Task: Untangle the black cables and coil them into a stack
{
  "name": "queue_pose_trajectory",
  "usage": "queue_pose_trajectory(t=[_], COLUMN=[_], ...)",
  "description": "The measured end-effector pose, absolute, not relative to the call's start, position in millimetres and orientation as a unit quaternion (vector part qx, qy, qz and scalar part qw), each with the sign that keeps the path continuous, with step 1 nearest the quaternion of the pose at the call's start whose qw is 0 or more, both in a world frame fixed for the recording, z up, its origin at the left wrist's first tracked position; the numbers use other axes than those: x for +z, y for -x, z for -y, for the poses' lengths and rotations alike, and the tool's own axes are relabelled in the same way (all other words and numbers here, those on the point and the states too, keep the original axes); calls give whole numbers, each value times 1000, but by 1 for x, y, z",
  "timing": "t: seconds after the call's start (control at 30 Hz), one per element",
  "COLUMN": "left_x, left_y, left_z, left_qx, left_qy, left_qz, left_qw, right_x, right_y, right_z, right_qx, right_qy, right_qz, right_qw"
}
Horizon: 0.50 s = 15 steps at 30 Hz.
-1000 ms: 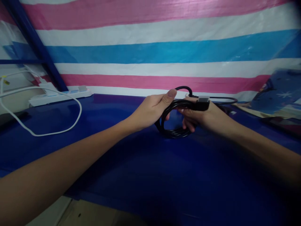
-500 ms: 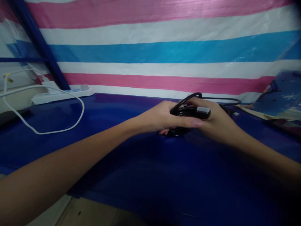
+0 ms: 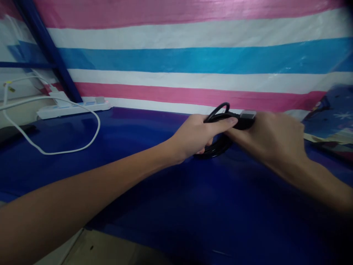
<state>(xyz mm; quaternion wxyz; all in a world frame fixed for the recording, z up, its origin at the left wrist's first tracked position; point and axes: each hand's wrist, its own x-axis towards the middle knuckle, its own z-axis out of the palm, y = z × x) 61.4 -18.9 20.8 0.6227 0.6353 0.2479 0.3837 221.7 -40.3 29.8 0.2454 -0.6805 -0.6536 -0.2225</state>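
Compared with half a second ago, the right hand has been shifted toward the right edge of the blue table, and the thumb of the left hand has been raised onto the black cable coil. The coil is gripped by the left hand, the thumb laid along its top and the fingers curled around it. The right hand is blurred and bent close by the plug; its fingers are hidden, so whether they are closed on anything cannot be told. The coil is held toward the table's far edge. Near the far left corner, a white power strip is seen, with a white cable looped before it.
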Motion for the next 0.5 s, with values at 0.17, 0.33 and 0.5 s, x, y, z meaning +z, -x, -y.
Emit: queue_pose_trajectory(t=[0.17,0.33,0.5], left_x=[33,38,35], left_y=[-56,-54,-52], left_z=[24,24,20], left_qx=[345,324,365], left_qy=[-647,-671,-661], left_qz=[-229,-240,-244], left_qw=[640,623,608], right_x=[25,23,23], right_y=[-229,-226,-216], right_z=[35,35,37], right_qx=[-213,43,242], right_qy=[478,460,466], right_qz=[745,762,702], right_qw=[413,453,481])
